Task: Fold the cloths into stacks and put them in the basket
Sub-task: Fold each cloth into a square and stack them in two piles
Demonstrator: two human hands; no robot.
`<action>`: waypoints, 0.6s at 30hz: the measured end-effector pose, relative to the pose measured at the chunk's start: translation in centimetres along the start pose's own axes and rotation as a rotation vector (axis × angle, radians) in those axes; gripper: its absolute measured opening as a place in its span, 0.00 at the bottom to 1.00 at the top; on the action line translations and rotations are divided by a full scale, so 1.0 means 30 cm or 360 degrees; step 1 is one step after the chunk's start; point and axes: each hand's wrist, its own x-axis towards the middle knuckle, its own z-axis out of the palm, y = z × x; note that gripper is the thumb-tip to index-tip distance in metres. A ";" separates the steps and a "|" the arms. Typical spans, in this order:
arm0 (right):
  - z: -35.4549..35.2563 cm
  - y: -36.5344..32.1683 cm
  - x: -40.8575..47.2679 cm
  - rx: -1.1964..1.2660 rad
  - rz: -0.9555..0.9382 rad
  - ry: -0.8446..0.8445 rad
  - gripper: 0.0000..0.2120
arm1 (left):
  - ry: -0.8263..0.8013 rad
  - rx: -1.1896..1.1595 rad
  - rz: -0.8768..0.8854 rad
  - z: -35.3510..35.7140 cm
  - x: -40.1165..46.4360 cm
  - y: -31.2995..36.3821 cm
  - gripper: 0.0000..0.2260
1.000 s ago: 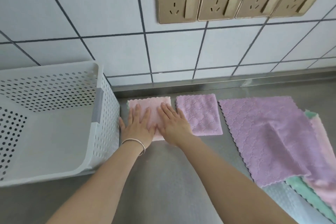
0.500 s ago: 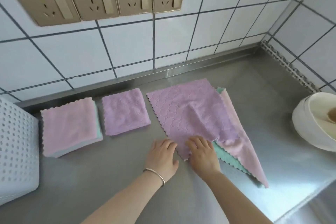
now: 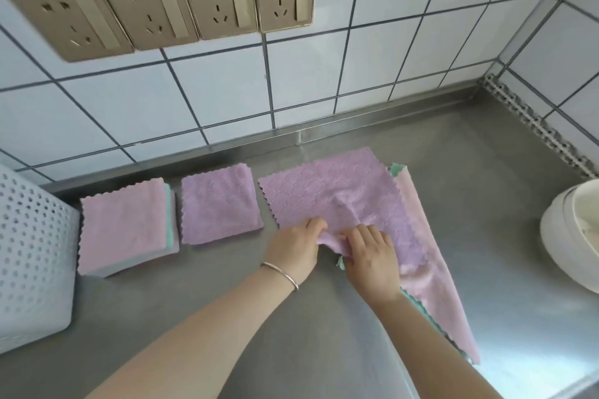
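An unfolded purple cloth [image 3: 337,194] lies spread on the steel counter [image 3: 486,204], on top of a pink cloth [image 3: 434,278] and a green cloth [image 3: 418,304]. My left hand [image 3: 293,248] and my right hand [image 3: 372,256] both pinch the purple cloth's near edge, which is bunched up between them. To the left lie a folded purple cloth [image 3: 220,207] and a folded stack [image 3: 124,230] with pink on top and green and purple below. The white perforated basket [image 3: 32,256] stands at the far left.
A white bowl [image 3: 573,236] sits at the right edge. The tiled wall with several gold sockets [image 3: 162,6] runs along the back, and a side wall closes the right corner. Bare steel lies in front of the folded piles.
My hands left the folded pink stack and moved right to the spread purple cloth. They now pinch and lift its near edge. The view swung right, so the basket shows only at the left.
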 end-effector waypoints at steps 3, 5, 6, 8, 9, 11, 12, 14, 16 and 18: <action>-0.040 0.096 0.022 -0.0133 0.0212 -0.0019 0.12 | 0.0031 -0.0037 0.0098 -0.084 0.018 -0.012 0.07; -0.101 0.129 0.047 -0.0135 0.0290 0.0050 0.09 | 0.0051 -0.0048 0.0103 -0.152 0.001 -0.013 0.06; -0.136 0.140 0.060 -0.0136 0.0308 0.0091 0.09 | 0.0052 -0.0078 0.0059 -0.183 -0.006 -0.013 0.07; -0.203 0.146 0.079 -0.0160 0.0302 0.0159 0.11 | -0.0080 -0.0208 -0.0086 -0.249 -0.039 -0.017 0.10; -0.236 0.142 0.085 -0.0168 0.0283 0.0191 0.12 | -0.0084 -0.0285 -0.0116 -0.283 -0.064 -0.025 0.10; -0.312 0.116 0.100 -0.0134 0.0216 0.0249 0.12 | 0.0025 -0.0386 -0.0107 -0.364 -0.118 -0.045 0.10; -0.351 0.103 0.111 -0.0101 0.0172 0.0282 0.12 | 0.0076 -0.0408 -0.0111 -0.404 -0.138 -0.059 0.10; -0.438 0.035 0.134 -0.0021 0.0021 0.0375 0.11 | 0.0193 -0.0437 -0.0165 -0.509 -0.199 -0.104 0.10; -0.518 -0.022 0.174 0.0071 -0.0058 0.0371 0.15 | 0.0311 -0.0471 -0.0197 -0.612 -0.238 -0.147 0.12; -0.572 -0.113 0.210 0.0200 -0.0082 0.0225 0.18 | 0.0421 -0.0453 -0.0238 -0.707 -0.305 -0.204 0.13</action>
